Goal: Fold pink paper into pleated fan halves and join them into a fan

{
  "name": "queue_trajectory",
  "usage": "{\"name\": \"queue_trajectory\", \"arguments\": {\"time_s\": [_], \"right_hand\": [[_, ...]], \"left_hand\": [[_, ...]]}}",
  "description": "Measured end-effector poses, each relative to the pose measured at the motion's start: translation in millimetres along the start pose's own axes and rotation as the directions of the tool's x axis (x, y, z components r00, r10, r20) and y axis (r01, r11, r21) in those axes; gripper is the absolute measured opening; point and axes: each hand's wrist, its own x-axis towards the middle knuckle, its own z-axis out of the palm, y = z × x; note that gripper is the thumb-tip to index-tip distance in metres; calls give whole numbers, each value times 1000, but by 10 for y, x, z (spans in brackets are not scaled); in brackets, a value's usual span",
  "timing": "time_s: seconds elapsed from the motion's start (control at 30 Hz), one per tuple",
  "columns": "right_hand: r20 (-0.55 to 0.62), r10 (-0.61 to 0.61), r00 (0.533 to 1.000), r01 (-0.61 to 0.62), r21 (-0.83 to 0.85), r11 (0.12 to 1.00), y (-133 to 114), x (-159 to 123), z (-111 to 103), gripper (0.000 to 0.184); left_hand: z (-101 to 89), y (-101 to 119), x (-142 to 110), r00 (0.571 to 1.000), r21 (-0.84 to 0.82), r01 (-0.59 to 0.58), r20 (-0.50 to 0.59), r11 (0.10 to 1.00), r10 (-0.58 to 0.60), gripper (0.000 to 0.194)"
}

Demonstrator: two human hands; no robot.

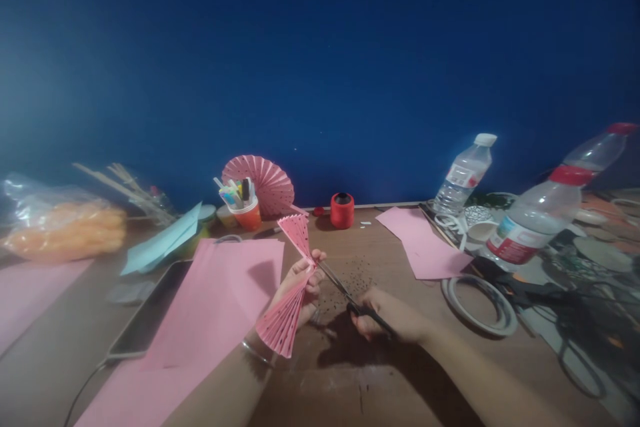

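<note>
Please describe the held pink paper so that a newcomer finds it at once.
From the blue wall, look down to the brown table. Over it, the left grip pinches the pleated paper. Its bow-tie shape sets it apart from the round fan and flat sheets.

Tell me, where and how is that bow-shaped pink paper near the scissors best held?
I'd likely pinch the bow-shaped pink paper at its narrow middle, from the left, as the left hand does: the pleats gather there, while both ends flare out. The scissors point in from the right.
</note>
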Motion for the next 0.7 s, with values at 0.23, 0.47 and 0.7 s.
{"name": "queue_trajectory", "arguments": {"time_s": [0.23,0.47,0.7], "right_hand": [[-12,29,1000,-28,74,997,-65,39,51,45],[-138,-12,990,15,19,1000,-154,78,132,44],[-398,5,917,-123,-270,955,-125,114,198,41]], "left_hand": [[20,-34,-29,995,-36,97,-10,995,-97,18],[83,-59,-55,976,-23,210,-54,977,-211,18],[90,-88,-54,981,37,183,-74,982,-180,19]]}}
